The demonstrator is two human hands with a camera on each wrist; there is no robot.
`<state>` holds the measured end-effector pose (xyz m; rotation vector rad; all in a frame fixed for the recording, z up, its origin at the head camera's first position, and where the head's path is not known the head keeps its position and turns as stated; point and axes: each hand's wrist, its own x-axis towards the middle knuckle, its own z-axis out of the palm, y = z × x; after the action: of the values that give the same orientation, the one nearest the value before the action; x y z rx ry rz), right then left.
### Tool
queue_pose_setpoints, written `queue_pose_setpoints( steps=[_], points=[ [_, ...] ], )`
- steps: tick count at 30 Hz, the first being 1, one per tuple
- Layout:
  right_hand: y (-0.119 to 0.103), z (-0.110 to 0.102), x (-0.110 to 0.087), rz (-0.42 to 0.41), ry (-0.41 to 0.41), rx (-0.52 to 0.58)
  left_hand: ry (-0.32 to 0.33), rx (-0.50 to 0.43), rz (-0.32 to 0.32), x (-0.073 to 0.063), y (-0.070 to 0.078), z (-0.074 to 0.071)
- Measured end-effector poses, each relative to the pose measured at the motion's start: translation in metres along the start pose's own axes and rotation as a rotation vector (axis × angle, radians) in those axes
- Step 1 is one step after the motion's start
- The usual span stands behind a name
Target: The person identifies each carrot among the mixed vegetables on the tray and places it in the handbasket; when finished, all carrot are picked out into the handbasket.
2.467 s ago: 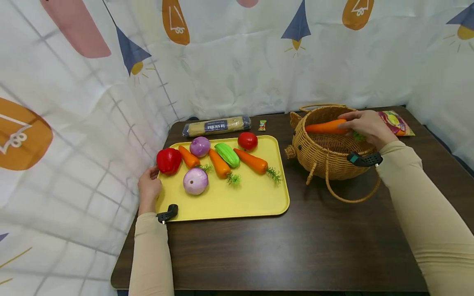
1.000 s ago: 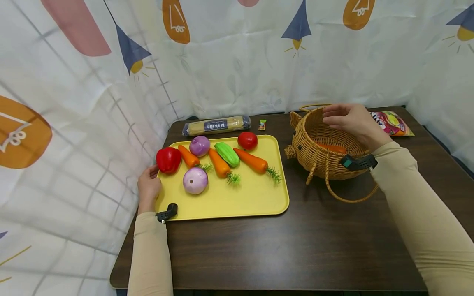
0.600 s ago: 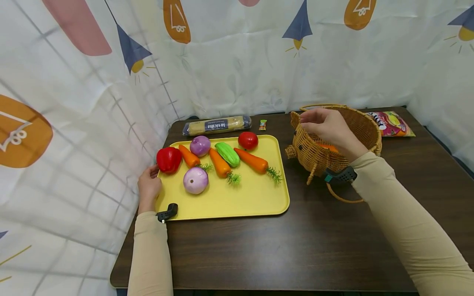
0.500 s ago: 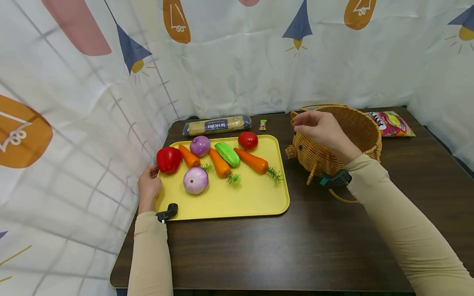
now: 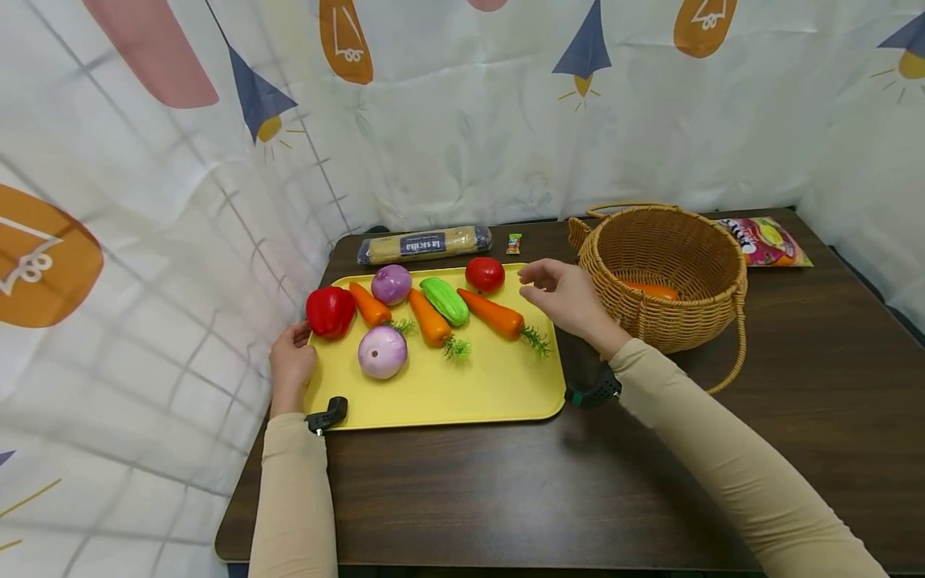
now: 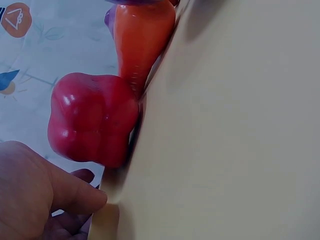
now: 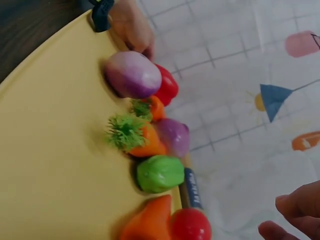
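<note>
My left hand (image 5: 292, 365) grips the left rim of the yellow tray (image 5: 462, 397); in the left wrist view its thumb (image 6: 85, 197) lies at the rim beside a red bell pepper (image 6: 92, 120). My right hand (image 5: 567, 297) holds nothing and hovers over the tray's right edge, fingers loosely bent, close to a carrot (image 5: 495, 315) and a tomato (image 5: 485, 274). Also on the tray are two more carrots (image 5: 429, 319), a green ridged vegetable (image 5: 444, 301) and two purple onions (image 5: 382, 352). Another carrot (image 5: 654, 291) lies inside the wicker basket (image 5: 668, 321).
A pack of pasta (image 5: 425, 244) and a small wrapped candy (image 5: 514, 243) lie behind the tray on the dark table (image 5: 462, 498). Behind the basket's right side is a colourful snack bag (image 5: 768, 241). A printed curtain (image 5: 462, 128) closes off the back and left.
My right hand has let go of a carrot inside the basket, then moved left out of it to the tray's right edge. The left hand has stayed at the tray's rim.
</note>
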<state>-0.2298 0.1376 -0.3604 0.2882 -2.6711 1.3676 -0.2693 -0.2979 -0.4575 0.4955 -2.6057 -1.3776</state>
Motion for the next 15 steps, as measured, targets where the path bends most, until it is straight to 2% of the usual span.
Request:
queue_pose_setpoints(
  steps=[3, 8, 15],
  points=[
    [0.005, 0.017, -0.002, 0.012, -0.015, 0.014, -0.010, -0.009, -0.007, -0.001, 0.001, -0.001],
    [0.019, 0.042, -0.002, 0.087, -0.045, 0.038, -0.011, -0.007, -0.010, -0.001, 0.002, -0.002],
    [0.036, 0.058, -0.003, 0.171, -0.011, 0.058, -0.025, -0.001, -0.013, -0.001, 0.003, -0.002]
  ],
)
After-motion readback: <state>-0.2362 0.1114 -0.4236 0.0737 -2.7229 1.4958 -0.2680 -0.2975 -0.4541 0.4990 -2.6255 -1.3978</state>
